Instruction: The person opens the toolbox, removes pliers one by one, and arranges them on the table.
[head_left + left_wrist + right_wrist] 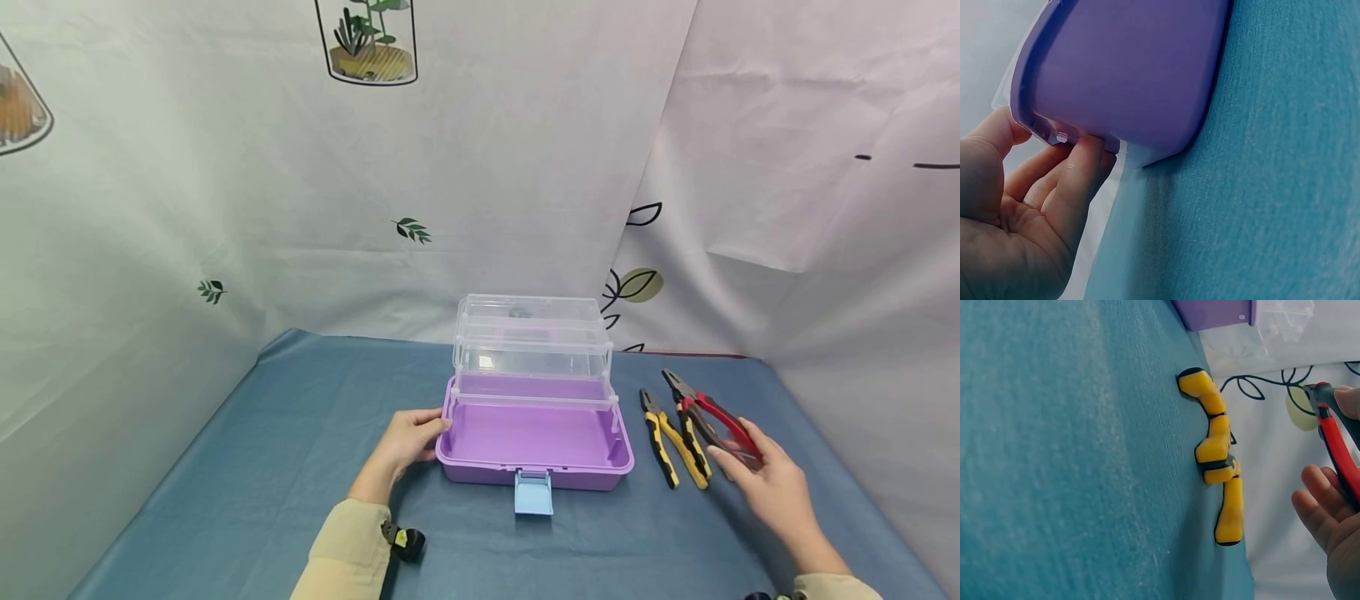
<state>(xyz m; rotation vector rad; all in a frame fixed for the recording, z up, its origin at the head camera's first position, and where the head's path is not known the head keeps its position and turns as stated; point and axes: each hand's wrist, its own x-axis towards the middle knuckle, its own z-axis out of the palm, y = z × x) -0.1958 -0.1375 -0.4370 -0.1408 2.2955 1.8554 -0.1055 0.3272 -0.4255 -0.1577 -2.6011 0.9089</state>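
A purple toolbox [532, 433] stands with its clear lid and trays [534, 333] raised at the back and its blue latch [533, 493] hanging down in front. My left hand [408, 442] grips the box's left end, thumb at the rim and fingers against the outer wall [1129, 69]. Held above the cloth in my right hand [780, 492] are red-and-black pliers [726, 418], jaws towards the back, handles spread. Below and left of them lie yellow-and-black pliers [662, 450]. A second yellow-and-black pair [690, 435] is partly hidden behind the red ones.
Blue cloth [300, 467] covers the table. Pale printed curtains [525, 192] hang along the back and both sides. A dark strap with a small device [405, 542] sits on the left wrist.
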